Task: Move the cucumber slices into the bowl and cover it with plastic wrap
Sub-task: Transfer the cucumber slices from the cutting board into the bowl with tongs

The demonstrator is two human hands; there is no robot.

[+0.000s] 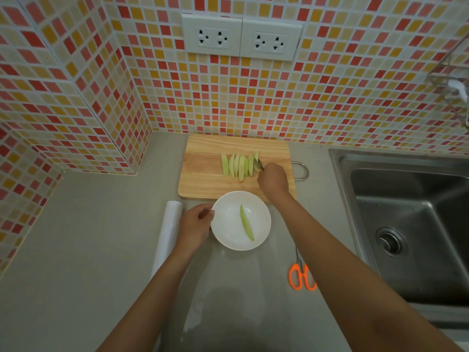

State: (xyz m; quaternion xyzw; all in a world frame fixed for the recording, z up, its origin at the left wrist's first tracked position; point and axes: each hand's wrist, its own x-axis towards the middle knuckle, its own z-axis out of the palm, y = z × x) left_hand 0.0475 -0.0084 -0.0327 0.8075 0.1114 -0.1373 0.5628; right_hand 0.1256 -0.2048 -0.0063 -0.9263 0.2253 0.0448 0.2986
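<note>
holding: the right hand [272, 179] is curled around a small metal fork [259, 164], only its tines showing past the fingers
fork tip: touching the rightmost of the pale green cucumber slices [238, 166] on the board
left hand [195, 224]: fingers and thumb pinch the left rim of the round white bowl [261, 212], steadying it on the counter
bowl: sits just in front of the board's near edge, touching or slightly overlapping it; one long cucumber slice in the bowl [247, 223] lies lengthwise near its middle
slices on board: a row of about seven or eight wedges, standing side by side, roughly in the middle of the rectangular light wooden cutting board [203, 179]
board handle: a metal loop [302, 170] sticks out from the board's right side
plastic wrap: a white roll of plastic wrap [168, 229] lies on the counter just left of the left hand, running toward the viewer, partly hidden by the left forearm
scissors: orange-handled scissors [299, 274] lie on the counter right of the bowl, partly covered by the right forearm
counter: grey smooth countertop [88, 237] with a glossy patch near the bottom
sink: stainless steel sink [406, 224] at right, with a round drain
wall: mosaic tiles in red, orange and cream [330, 97], with two white double power sockets [241, 36] above the board
</note>
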